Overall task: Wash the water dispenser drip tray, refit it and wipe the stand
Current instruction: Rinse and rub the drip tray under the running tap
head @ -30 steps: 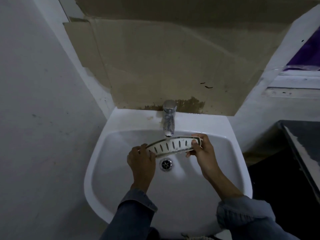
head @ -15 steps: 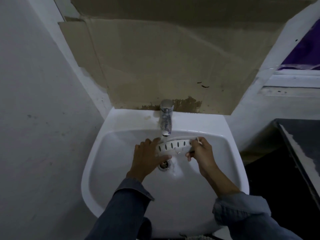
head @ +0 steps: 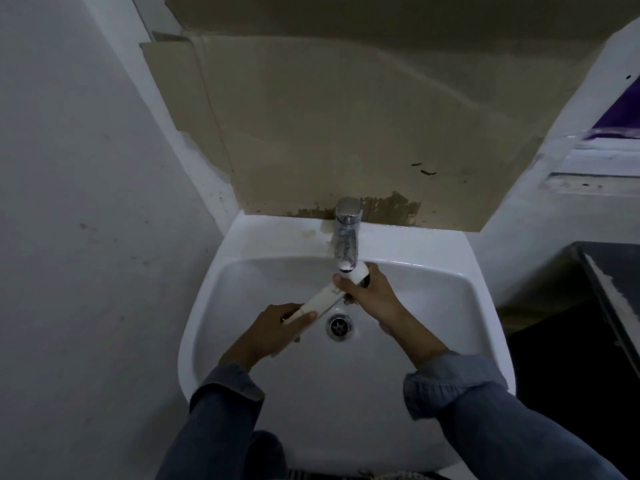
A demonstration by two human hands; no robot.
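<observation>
Centre frame, over the white basin [head: 221, 289]: the left hand [head: 273, 329] is clenched on the lower-left end of the drip tray [head: 323, 301]. The tray slants up to the tap [head: 346, 233]. The right hand [head: 375, 294] clasps its upper-right end beneath the spout. Judged light, stiff plastic, slippery when wet; end holds suit it best.

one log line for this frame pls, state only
step: rinse | drip tray: tilted under tap, over sink | left hand: grips lower end | right hand: grips upper end | refit, wipe: pending
</observation>
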